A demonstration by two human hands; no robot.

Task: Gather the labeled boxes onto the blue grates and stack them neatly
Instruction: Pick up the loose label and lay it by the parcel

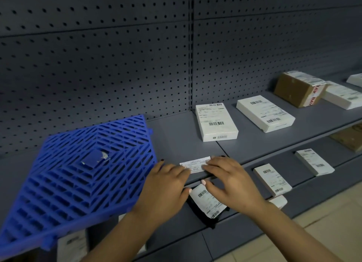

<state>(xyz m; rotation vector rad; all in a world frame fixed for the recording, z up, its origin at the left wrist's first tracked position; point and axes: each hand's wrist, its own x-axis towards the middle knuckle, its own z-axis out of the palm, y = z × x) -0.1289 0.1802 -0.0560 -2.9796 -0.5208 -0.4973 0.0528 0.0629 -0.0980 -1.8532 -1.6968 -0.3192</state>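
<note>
A blue plastic grate (pixel 78 171) lies askew on the grey shelf (pixel 254 144) at the left, its near corner hanging past the front edge. My left hand (pixel 166 185) and my right hand (pixel 229 179) are at the shelf's front edge, fingers fairly straight and resting on the two ends of a small flat white labeled packet (pixel 195 164). Both thumbs hang below the edge. Two white labeled boxes (pixel 216 122) (pixel 265 113) lie flat further back on the shelf. To their right are a brown taped box (pixel 299 89) and more white boxes (pixel 342 95).
A dark pegboard wall (pixel 117 56) backs the shelf. On the lower shelf lie white labeled boxes (pixel 272 180) (pixel 314 161), a black item with a white label (pixel 208 201), a brown box (pixel 350 138) and another box under the grate (pixel 72 244). Beige floor tiles (pixel 323 232) show at bottom right.
</note>
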